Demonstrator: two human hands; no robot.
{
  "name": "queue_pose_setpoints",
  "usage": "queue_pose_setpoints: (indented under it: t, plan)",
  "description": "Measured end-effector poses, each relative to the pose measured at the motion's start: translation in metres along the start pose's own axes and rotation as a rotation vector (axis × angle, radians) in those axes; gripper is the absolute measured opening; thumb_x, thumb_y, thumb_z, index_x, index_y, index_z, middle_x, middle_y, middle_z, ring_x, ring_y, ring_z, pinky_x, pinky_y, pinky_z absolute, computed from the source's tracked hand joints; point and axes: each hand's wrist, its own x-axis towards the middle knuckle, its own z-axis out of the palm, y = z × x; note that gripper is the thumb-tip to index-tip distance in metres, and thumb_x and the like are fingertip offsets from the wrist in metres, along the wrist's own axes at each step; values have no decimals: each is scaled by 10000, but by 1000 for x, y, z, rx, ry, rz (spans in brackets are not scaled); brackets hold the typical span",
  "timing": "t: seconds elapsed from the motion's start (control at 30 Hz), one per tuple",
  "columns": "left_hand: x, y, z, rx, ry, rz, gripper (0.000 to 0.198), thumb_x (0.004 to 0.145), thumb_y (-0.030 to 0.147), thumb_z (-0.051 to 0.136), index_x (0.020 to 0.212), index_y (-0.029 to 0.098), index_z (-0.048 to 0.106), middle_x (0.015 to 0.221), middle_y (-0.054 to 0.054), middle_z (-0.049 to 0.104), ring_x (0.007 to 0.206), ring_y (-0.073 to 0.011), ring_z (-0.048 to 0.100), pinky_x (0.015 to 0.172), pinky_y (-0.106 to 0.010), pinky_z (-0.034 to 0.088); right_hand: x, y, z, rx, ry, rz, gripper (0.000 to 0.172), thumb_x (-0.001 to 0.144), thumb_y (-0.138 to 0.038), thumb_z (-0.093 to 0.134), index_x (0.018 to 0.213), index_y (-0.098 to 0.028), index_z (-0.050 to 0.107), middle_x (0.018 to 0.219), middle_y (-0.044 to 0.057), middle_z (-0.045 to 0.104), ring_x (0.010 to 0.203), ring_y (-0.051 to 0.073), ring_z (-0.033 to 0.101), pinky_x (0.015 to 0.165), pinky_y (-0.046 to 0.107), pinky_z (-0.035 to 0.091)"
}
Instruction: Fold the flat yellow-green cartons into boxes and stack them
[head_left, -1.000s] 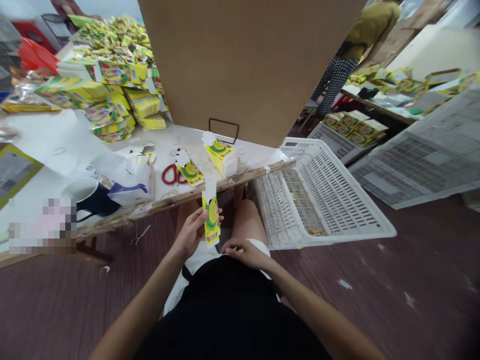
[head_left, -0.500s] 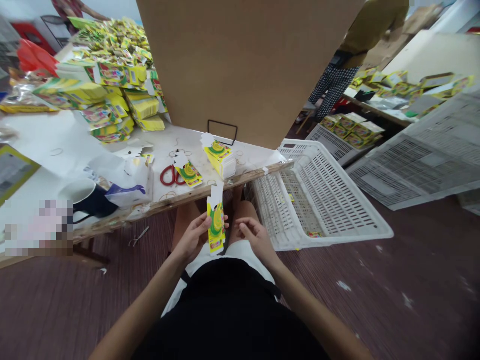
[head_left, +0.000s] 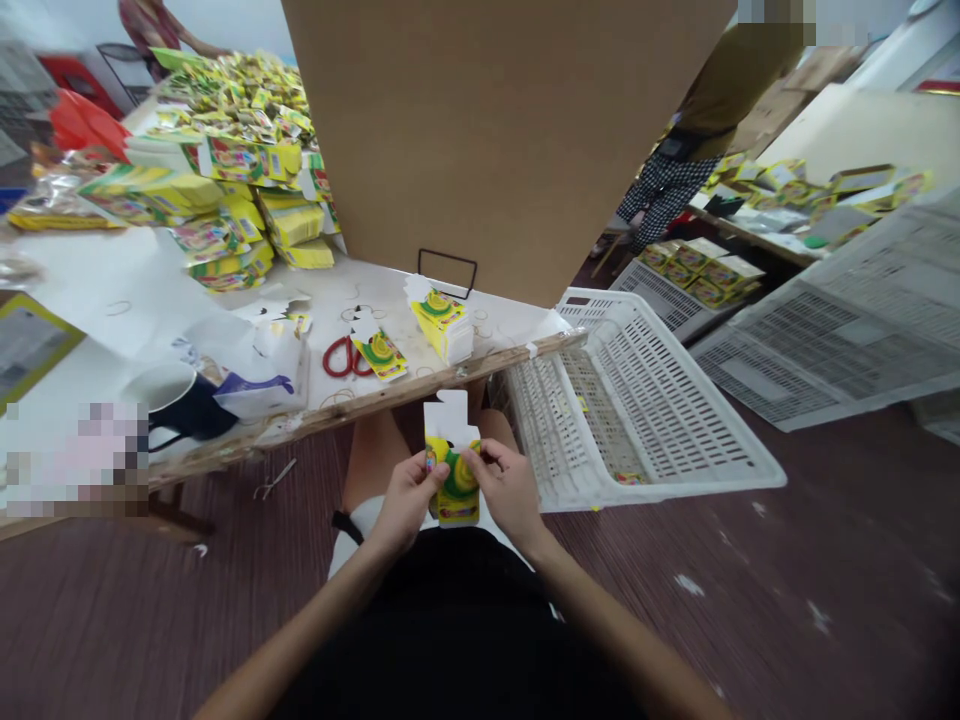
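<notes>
Over my lap I hold a small yellow-and-green printed carton [head_left: 457,505] with white flaps sticking up at its far end. My left hand [head_left: 409,500] pinches its left edge, thumb on the printed face. On the opposite edge my right hand [head_left: 508,490] grips it the same way. Just beyond, on the table [head_left: 360,400], a stack of flat cartons [head_left: 444,325] stands near the front edge. Left of that stack, another flat carton [head_left: 381,350] lies partly over red-handled scissors [head_left: 345,357].
A large brown cardboard box [head_left: 495,150] rises at the table's back. To my right is a white plastic basket [head_left: 675,400]. A dark mug [head_left: 184,405] sits at left, with piled cartons [head_left: 225,160] behind. A person [head_left: 705,110] stands at the back right.
My right hand has come in and taken hold of the carton's right edge. The carton has turned its printed face wider toward me and looks opened out.
</notes>
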Motion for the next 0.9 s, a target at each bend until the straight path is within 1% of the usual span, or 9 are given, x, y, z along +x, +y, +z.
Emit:
queue_pose_setpoints:
  t: [0.07, 0.13, 0.2, 0.3, 0.4, 0.53, 0.67, 0.77, 0.9]
  plan:
    - [1, -1, 1, 24, 41, 14, 346, 704, 452, 720, 859, 146, 672, 750, -48, 728, 738, -227, 680, 664, -317, 525, 0, 2, 0, -30, -5, -37, 213, 843, -370, 581, 760, -191, 663, 704, 21, 628, 655, 170, 563, 596, 269, 450]
    - [1, 3, 2, 48, 75, 35, 331, 724, 440, 704, 878, 153, 645, 778, -39, 725, 742, -216, 677, 682, -310, 521, 0, 5, -4, -15, -56, -70, 176, 838, -352, 588, 823, -201, 679, 785, 32, 653, 713, 179, 579, 639, 277, 462]
    - [0, 8, 3, 93, 103, 57, 344, 732, 397, 706, 964, 171, 589, 791, -24, 713, 721, -199, 675, 679, -299, 516, 0, 9, -9, -3, -100, -63, 162, 831, -339, 600, 880, -211, 687, 820, 34, 668, 733, 186, 592, 660, 289, 473]
    - [-5, 17, 5, 212, 105, 100, 467, 735, 294, 713, 1102, 213, 436, 755, 13, 671, 704, -181, 676, 687, -296, 514, -2, 13, -19, 10, -53, -16, 140, 824, -327, 616, 894, -213, 656, 766, 24, 650, 673, 172, 580, 622, 285, 474]
    - [-11, 22, 8, 259, 11, 107, 507, 785, 242, 649, 1167, 240, 315, 818, 1, 649, 788, -191, 689, 744, -321, 517, -4, 11, -24, 131, -30, -20, 181, 818, -302, 635, 978, -228, 594, 853, 26, 643, 706, 162, 589, 634, 274, 483]
    - [-18, 30, 11, 242, -115, 121, 560, 820, 222, 603, 1274, 262, 277, 972, -67, 653, 925, -229, 677, 831, -366, 510, -4, 1, -29, 299, -150, -46, 326, 830, -272, 632, 1141, -267, 533, 987, 33, 638, 858, 177, 615, 758, 298, 497]
    - [-22, 38, 8, 254, -246, 85, 567, 839, 232, 581, 1334, 294, 311, 1022, -77, 670, 939, -238, 666, 812, -350, 509, -3, -4, -37, 379, -299, -15, 477, 840, -264, 625, 1282, -287, 450, 1006, 38, 626, 932, 189, 608, 812, 321, 492]
    - [-24, 41, 6, 249, -325, 50, 439, 842, 216, 577, 1241, 271, 403, 1061, -75, 663, 958, -225, 650, 819, -331, 497, -4, -7, -44, 384, -383, 33, 451, 851, -288, 612, 1265, -295, 434, 948, 23, 616, 834, 166, 605, 709, 277, 499]
    - [-27, 46, 6, 266, -378, 40, 301, 844, 174, 567, 1109, 227, 436, 1036, -50, 640, 922, -175, 627, 796, -288, 480, -4, -14, -52, 219, -462, 10, 355, 866, -305, 591, 1195, -260, 466, 879, 6, 603, 668, 109, 542, 553, 195, 430]
